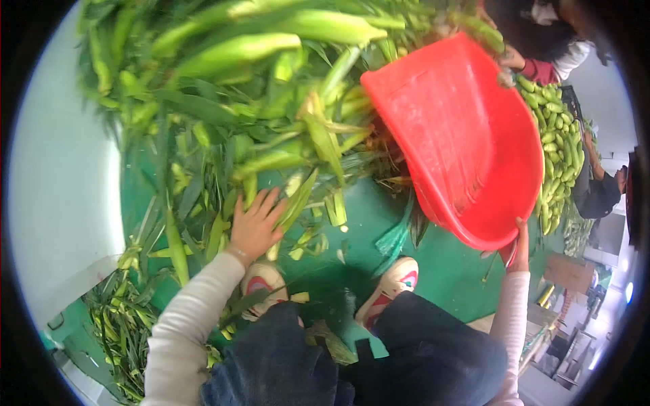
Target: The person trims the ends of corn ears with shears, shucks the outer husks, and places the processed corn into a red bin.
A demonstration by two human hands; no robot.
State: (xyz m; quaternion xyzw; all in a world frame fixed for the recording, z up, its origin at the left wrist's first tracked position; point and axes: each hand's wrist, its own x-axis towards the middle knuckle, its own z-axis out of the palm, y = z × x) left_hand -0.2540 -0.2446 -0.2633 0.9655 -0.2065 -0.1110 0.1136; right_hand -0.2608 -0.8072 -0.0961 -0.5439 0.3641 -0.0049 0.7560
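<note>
My right hand (517,251) grips the lower rim of a red plastic basin (457,147). The basin is tilted, with its inside turned up towards me. Something thin and shiny shows by that hand, too small to name. Fingers spread, my left hand (258,223) is over loose corn leaves and cut husk pieces at the near edge of a large heap of green corn ears (228,61). I cannot tell whether it presses on them. One husked ear (325,139) with a pale, dry end lies between that hand and the basin.
Another person's hand (512,58) is at the basin's far side, near a corn ear (477,31). Beyond the basin is a pile of green corn (556,147). Green netting (393,238) and husk scraps lie on the green floor (447,274). A white wall (66,177) stands at left.
</note>
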